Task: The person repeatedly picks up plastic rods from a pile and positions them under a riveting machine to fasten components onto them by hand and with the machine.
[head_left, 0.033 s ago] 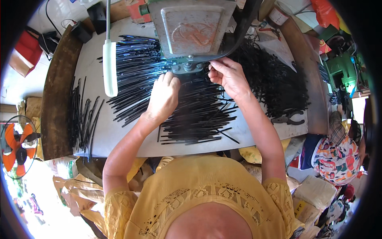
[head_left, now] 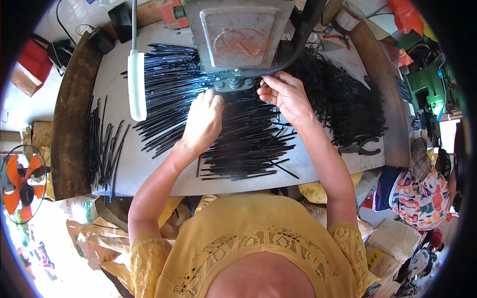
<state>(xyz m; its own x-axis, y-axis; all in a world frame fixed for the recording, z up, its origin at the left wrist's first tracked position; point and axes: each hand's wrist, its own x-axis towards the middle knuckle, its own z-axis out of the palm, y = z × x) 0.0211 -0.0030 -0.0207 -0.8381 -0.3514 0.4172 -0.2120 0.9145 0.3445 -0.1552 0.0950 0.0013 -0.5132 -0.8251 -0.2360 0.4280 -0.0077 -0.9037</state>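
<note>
My left hand is closed, fingers curled down at the left front of the machine's bolted metal block. What its fingertips hold, if anything, is hidden beneath the hand. On the block's right side my right hand makes a pinch with thumb and forefinger; the thing between them is too small and dark to make out. Above both hands stands the grey-green press-like machine. Thin black strips fan out to its left, and another heap of black strips lies between my forearms.
Tangled black pieces cover the table's right side, with pliers at their near edge. A white lamp hangs at left. Loose strips lie by the curved wooden rim. A person in a patterned top works at far right.
My right fingers have shifted very slightly to the left beside the block. Otherwise nothing visibly differs.
</note>
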